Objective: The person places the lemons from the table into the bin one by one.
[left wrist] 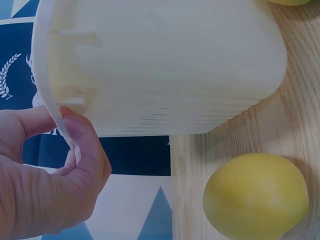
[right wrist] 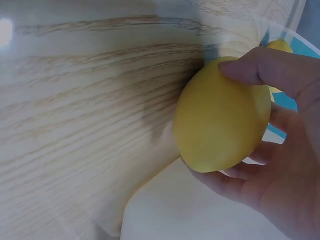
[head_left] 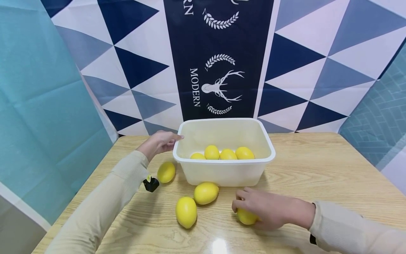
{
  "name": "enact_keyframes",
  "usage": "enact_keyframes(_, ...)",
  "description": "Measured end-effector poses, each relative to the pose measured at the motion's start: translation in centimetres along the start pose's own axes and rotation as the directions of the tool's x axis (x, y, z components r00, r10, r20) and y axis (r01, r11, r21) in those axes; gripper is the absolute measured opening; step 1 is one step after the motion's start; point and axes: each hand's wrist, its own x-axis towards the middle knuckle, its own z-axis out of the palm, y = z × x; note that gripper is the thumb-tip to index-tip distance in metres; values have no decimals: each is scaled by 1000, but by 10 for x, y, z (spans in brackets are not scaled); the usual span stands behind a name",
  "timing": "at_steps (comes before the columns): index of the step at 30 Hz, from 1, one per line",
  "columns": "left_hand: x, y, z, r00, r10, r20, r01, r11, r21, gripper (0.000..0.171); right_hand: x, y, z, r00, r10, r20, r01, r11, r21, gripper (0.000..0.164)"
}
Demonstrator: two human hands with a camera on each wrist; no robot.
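A white plastic bin (head_left: 223, 173) stands at the back of the wooden table with several lemons (head_left: 211, 152) inside. My left hand (head_left: 161, 141) pinches the bin's left rim between thumb and fingers, plain in the left wrist view on the rim (left wrist: 47, 90). In front of the bin, my right hand (head_left: 266, 208) grips a lemon (right wrist: 222, 117), thumb on one side and fingers curled round the other. Three loose lemons lie on the table: one (head_left: 166, 172) left of the bin, another (head_left: 206, 193) close to its front, the third (head_left: 186, 212) nearer me.
The wooden table (head_left: 317, 169) reaches to a patterned cloth (head_left: 219, 63) hung behind the bin. A teal cloth (head_left: 47, 98) hangs along the left side. Something small and black (head_left: 151, 184) is fastened at my left wrist.
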Motion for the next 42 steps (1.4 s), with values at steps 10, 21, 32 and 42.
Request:
enact_keyframes(10, 2, -2, 0, 1000, 1, -5, -1, 1000, 6, 48, -2, 0, 5, 999, -31, -18, 31, 999, -31, 44)
enact_keyframes(21, 1, -1, 0, 1000, 17, 9, -17, 1000, -16, 49, -3, -2, -1, 997, -74, -35, 70, 993, -99, 46)
enact_keyframes(32, 1, -3, 0, 1000, 14, 10, -14, 1000, -18, 50, 1, -7, -9, 1000, -25, -14, 23, 994, -111, 63)
enact_keyframes(42, 1, -3, 0, 1000, 15, 15, -15, 1000, -14, 49, 8, -11, -21, 999, 33, -6, -34, 992, -125, 59)
